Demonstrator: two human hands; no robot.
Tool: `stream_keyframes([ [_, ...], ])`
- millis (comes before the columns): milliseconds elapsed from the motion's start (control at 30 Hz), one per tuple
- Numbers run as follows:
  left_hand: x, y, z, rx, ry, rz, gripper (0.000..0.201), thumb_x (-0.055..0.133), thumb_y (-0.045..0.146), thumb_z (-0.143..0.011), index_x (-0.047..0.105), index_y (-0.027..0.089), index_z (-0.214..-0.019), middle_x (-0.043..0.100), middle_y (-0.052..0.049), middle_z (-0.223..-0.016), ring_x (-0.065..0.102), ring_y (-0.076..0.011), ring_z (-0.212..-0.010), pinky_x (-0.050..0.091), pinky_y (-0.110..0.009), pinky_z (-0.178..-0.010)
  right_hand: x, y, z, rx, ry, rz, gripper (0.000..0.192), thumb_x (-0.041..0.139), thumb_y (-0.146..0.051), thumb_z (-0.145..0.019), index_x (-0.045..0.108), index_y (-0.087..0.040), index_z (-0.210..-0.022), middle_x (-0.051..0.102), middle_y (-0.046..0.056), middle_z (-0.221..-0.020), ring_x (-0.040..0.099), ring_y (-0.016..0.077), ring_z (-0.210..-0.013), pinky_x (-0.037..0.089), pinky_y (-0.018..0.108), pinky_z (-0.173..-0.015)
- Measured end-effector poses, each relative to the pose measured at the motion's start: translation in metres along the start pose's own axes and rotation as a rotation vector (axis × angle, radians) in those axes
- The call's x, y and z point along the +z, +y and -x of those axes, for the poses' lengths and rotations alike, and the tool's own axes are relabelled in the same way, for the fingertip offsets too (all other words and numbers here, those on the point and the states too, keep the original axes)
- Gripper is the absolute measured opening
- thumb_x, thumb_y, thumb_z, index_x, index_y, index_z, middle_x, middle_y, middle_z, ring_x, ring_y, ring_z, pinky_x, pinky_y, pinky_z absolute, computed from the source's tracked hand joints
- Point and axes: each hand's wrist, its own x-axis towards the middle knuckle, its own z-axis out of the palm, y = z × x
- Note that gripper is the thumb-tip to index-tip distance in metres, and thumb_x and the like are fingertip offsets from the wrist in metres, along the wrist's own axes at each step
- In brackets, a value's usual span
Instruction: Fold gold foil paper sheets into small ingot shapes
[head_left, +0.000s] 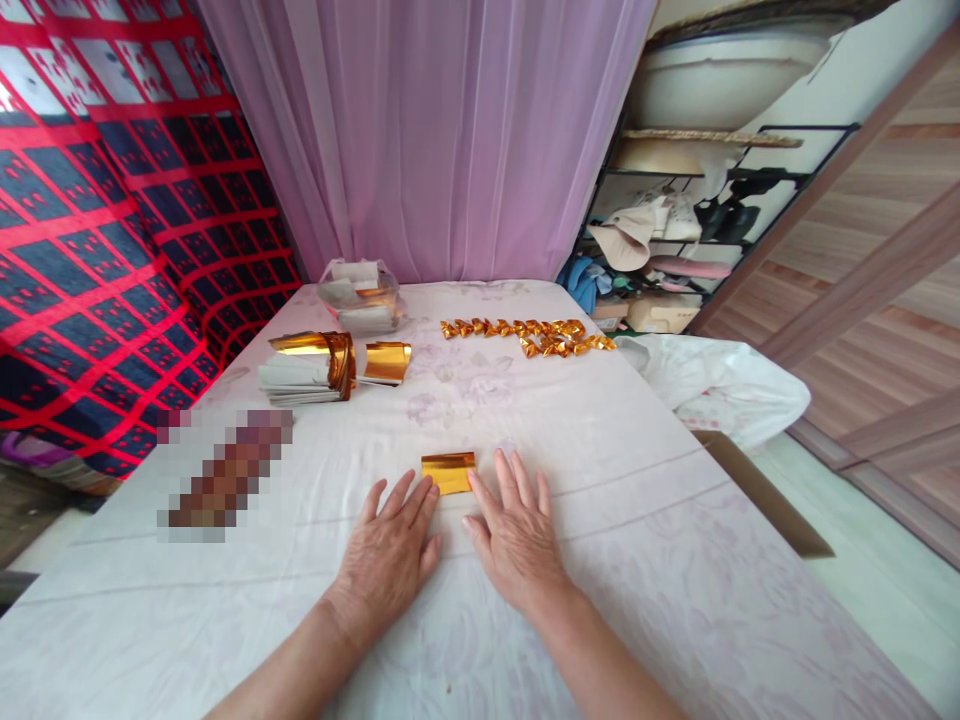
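A small folded sheet of gold foil paper (448, 471) lies on the white floral tablecloth (645, 560) in front of me. My left hand (394, 550) rests flat on the cloth, its fingertips touching the sheet's lower left edge. My right hand (516, 535) also lies flat, fingers spread, its fingertips beside the sheet's right edge. Neither hand grips anything.
A stack of gold and white paper sheets (307, 368) and a loose gold sheet (386, 361) sit at the back left. A plastic bag of paper (361, 295) lies behind them. A row of folded gold pieces (529, 335) lies at the back. A white bag (720, 385) hangs off the right edge.
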Motion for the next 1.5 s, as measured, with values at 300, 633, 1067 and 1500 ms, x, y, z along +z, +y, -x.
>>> stream_keyframes([
  [300,0.0,0.002,-0.001,-0.002,0.015,0.038,0.043,0.042,0.026,-0.092,0.063,0.017,-0.128,0.062,-0.006,-0.134,0.05,-0.0282,-0.131,0.028,-0.049,-0.111,-0.004,-0.007,-0.009,-0.251,-0.162,-0.11,0.056,0.05,-0.038,-0.096,0.038,-0.026,-0.149,0.032,0.004,-0.157,0.017,0.0282,-0.149,0.012,0.058,-0.119],
  [633,0.001,-0.01,0.003,0.018,0.016,0.066,0.041,0.041,0.031,-0.095,0.062,0.026,-0.13,0.062,0.001,-0.136,0.049,-0.025,-0.132,0.016,-0.048,-0.117,-0.011,0.005,-0.001,-0.155,-0.213,-0.124,0.05,0.044,-0.043,-0.099,0.043,-0.026,-0.146,0.038,0.001,-0.154,0.023,0.0295,-0.146,0.012,0.06,-0.118],
  [1067,0.002,-0.016,0.0,0.047,0.0,0.076,0.034,0.053,0.039,-0.093,0.063,0.036,-0.125,0.065,0.002,-0.131,0.049,-0.0275,-0.129,0.017,-0.052,-0.116,-0.013,0.008,-0.01,-0.169,-0.09,-0.111,0.037,0.048,-0.035,-0.097,0.061,-0.025,-0.13,0.058,0.006,-0.139,0.041,0.028,-0.136,0.022,0.054,-0.115],
  [1500,0.001,-0.017,-0.022,-0.065,0.037,0.384,0.021,0.053,0.029,-0.095,0.074,0.027,-0.097,0.07,-0.004,-0.096,0.061,-0.0195,-0.09,0.043,-0.041,-0.087,0.01,0.035,-0.037,-0.086,0.193,-0.289,0.023,0.054,-0.025,-0.088,0.065,-0.02,-0.107,0.07,0.007,-0.104,0.062,0.0219,-0.097,0.046,0.034,-0.086],
])
